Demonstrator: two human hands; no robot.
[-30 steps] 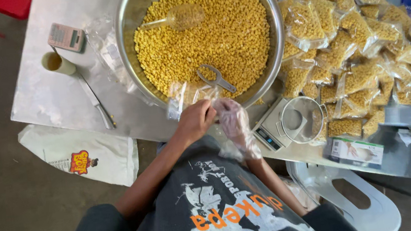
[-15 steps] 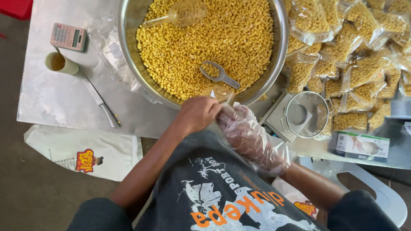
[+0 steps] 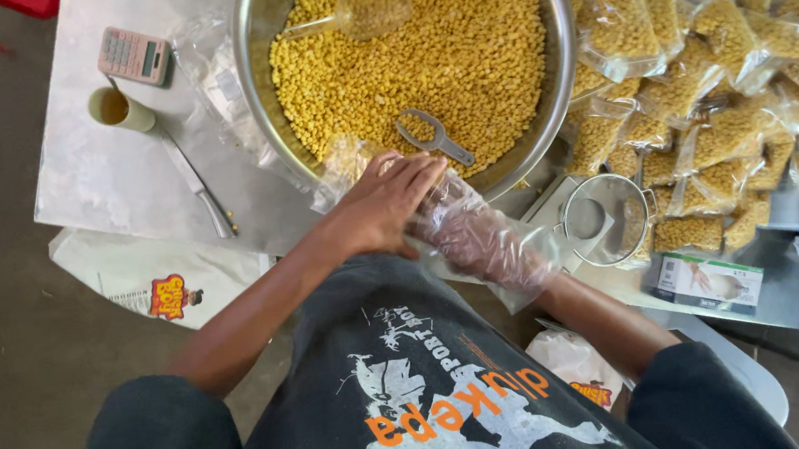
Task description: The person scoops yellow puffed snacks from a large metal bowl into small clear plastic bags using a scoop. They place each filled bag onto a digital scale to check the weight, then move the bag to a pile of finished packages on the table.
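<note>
My left hand [image 3: 383, 206] lies over my right hand [image 3: 469, 232] at the near edge of the table [image 3: 102, 175], just in front of the big steel bowl [image 3: 254, 82] of yellow grains [image 3: 422, 56]. My right hand sits inside a thin clear plastic glove [image 3: 494, 245], which reaches to about my wrist and flares loose there. My left fingers [image 3: 405, 180] are stretched nearly flat and pressed on the glove over my right fingertips; whether they actually pinch the film I cannot tell. My right fingers lie fairly straight inside the glove and seem to hold nothing.

I judge this film to be featherlight, limp and slippery, apt to bunch or tear if tugged hard. It is best taken by the loose cuff or by a fold at a fingertip, not by the taut middle.

In the grains lie a small metal scoop [image 3: 432, 135] and, farther off, a clear plastic scoop [image 3: 369, 11]. Filled bags [image 3: 695, 50] pile up to the right, with a small scale [image 3: 604, 219] near them. A calculator [image 3: 133, 55] and a cup [image 3: 115, 107] sit far left.
</note>
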